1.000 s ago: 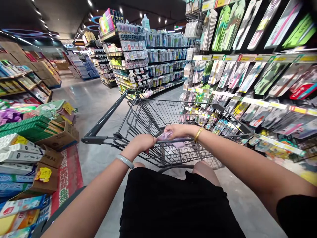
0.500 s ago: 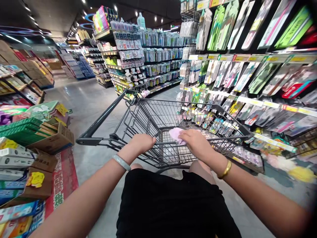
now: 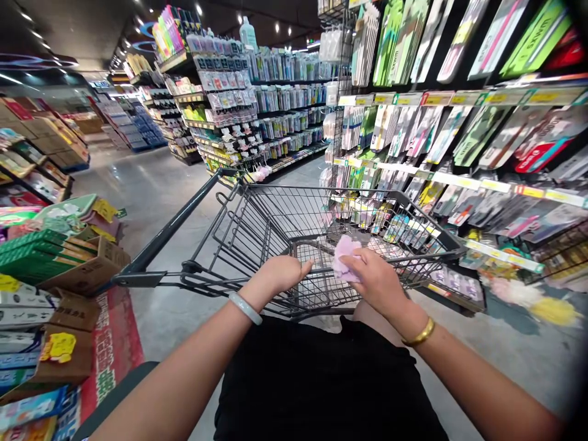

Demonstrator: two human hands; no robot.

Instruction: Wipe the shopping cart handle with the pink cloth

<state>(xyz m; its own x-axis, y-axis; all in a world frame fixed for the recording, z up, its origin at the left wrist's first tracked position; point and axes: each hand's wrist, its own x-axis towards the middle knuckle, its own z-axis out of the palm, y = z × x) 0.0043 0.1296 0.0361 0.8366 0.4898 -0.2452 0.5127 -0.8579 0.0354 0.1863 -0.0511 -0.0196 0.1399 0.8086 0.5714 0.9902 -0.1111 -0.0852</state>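
Observation:
A pale pink cloth (image 3: 345,257), crumpled, is pinched in my right hand (image 3: 379,285), with the thumb and fingers pressed on its right side. It is held over the near side of a dark grey wire shopping cart (image 3: 257,211). My left hand (image 3: 282,274) is closed at the cart's near rim, thumb pointing toward the cloth. Its curled fingers are hidden below, so whether they grip the rim or something else is unclear. The cart stands sideways before me, its handle (image 3: 174,220) to the left.
Shelves of hanging packaged goods (image 3: 413,128) rise close on the right. Cardboard boxes (image 3: 68,343) of goods and a green-packed carton (image 3: 82,260) stand at the left. A shelf end (image 3: 225,92) is ahead, with grey floor (image 3: 138,177) running beside it.
My left hand has moved right along the near rim, toward the cloth. My right hand has lifted the cloth slightly right and turned it more upright. The cart appears shifted left in view.

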